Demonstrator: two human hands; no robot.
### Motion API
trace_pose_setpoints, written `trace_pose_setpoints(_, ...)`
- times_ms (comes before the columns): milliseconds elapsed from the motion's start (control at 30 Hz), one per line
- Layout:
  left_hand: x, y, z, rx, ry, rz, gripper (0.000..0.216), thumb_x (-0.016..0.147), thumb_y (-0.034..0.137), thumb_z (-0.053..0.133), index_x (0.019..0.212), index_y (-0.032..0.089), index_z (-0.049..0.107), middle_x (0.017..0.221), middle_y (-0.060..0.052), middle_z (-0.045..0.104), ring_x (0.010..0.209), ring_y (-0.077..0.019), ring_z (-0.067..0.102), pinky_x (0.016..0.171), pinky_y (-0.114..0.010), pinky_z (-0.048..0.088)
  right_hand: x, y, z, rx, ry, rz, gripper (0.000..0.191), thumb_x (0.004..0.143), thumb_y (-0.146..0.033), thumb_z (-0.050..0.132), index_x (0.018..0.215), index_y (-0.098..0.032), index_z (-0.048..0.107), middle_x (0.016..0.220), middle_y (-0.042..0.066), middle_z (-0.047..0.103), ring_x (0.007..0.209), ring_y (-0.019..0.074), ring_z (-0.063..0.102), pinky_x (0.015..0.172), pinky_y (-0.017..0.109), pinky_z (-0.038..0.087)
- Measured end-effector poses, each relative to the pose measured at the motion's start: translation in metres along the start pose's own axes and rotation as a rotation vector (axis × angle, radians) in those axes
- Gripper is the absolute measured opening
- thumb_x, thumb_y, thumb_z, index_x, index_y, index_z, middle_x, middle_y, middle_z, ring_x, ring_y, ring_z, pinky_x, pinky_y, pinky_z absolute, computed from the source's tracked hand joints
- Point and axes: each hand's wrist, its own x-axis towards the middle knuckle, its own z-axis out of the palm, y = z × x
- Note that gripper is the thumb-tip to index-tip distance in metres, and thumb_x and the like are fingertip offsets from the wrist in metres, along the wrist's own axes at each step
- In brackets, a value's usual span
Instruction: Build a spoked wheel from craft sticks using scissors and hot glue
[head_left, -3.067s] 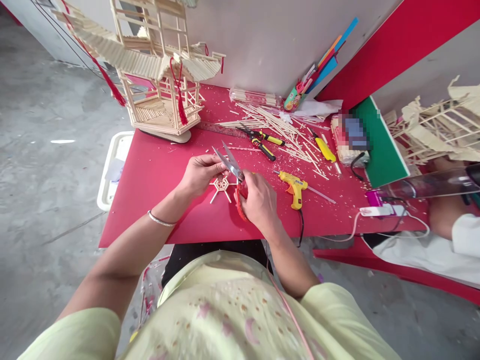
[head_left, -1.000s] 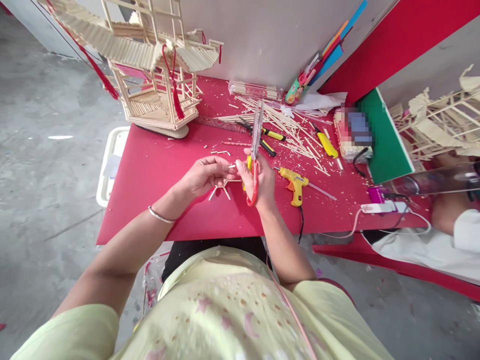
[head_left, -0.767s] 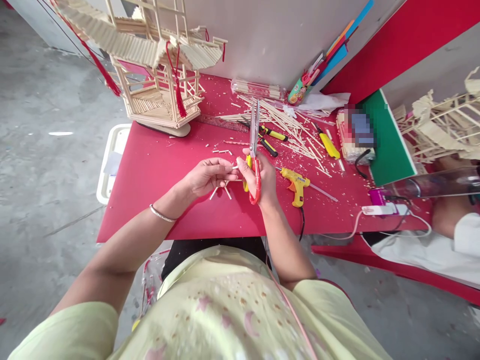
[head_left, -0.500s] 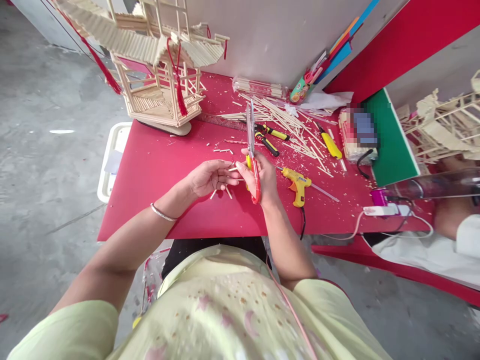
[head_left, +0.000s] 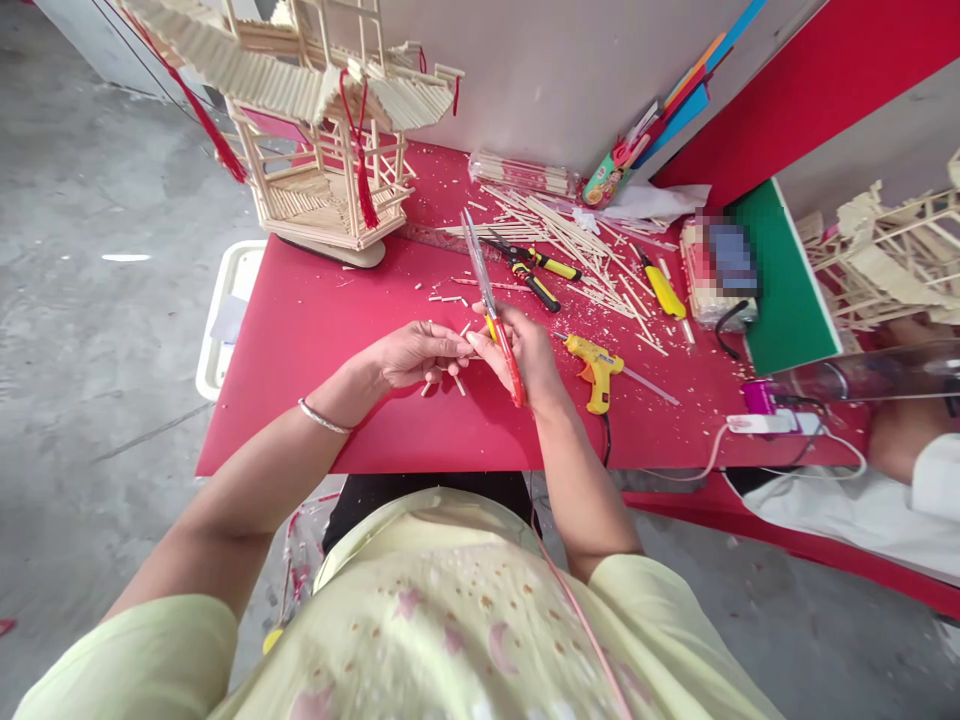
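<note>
My right hand [head_left: 529,350] is closed round the red and yellow handles of a pair of scissors [head_left: 487,290], whose shut blades point up and away to the left. My left hand [head_left: 416,352] pinches a thin wooden stick between thumb and fingers, its tip meeting my right fingertips. A small star-shaped piece of glued sticks [head_left: 442,380] lies on the red table [head_left: 315,330] under my left hand, mostly hidden.
A wooden stick pavilion with red tassels [head_left: 322,140] stands at the back left. Loose sticks [head_left: 570,240], pliers [head_left: 532,270], a yellow cutter [head_left: 664,290] and a yellow glue gun [head_left: 592,370] lie to the right. Another person's arm [head_left: 900,440] rests at the far right. A white tray [head_left: 225,320] sits left.
The scissors went from spread open over the star piece to shut and raised; in the last half second they tilted leftwards. My left hand now pinches a stick against my right fingers.
</note>
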Motion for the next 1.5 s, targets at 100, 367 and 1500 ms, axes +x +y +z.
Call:
trace_pose_setpoints(100,-0.001,0.001,0.002,-0.013,0.041,0.06,0.033,0.057,0.026,0.098,0.076,0.009,0.077,0.064,-0.006,0.07,0.047,-0.0099,0.06,0.036,-0.016,0.042,-0.004,-0.007,0.003,-0.058,0.087,-0.013,0.051,0.089,-0.057,0.069,0.127,-0.024,0.065,0.091,0.003,0.072,0.076,0.0171,0.068,0.073,0.03,0.057)
trace_pose_setpoints(367,0.001,0.004,0.0,-0.178,0.182,0.288,0.026,0.07,0.019,0.091,0.089,0.01,0.076,0.068,-0.004,0.069,0.058,-0.0098,0.065,0.046,-0.015,0.047,-0.036,-0.028,0.001,-0.424,0.118,-0.006,0.044,0.098,-0.057,0.057,0.125,-0.022,0.059,0.093,0.005,0.071,0.084,0.0215,0.067,0.075,0.031,0.049)
trace_pose_setpoints(1500,0.004,-0.002,0.005,0.161,0.438,0.668,0.029,0.064,0.035,0.093,0.075,0.013,0.078,0.064,-0.005,0.072,0.055,-0.0133,0.067,0.056,-0.023,0.056,-0.04,-0.014,0.027,-0.878,0.038,0.055,0.039,0.102,-0.039,0.05,0.135,-0.02,0.056,0.107,0.011,0.072,0.096,0.0267,0.067,0.077,0.031,0.044)
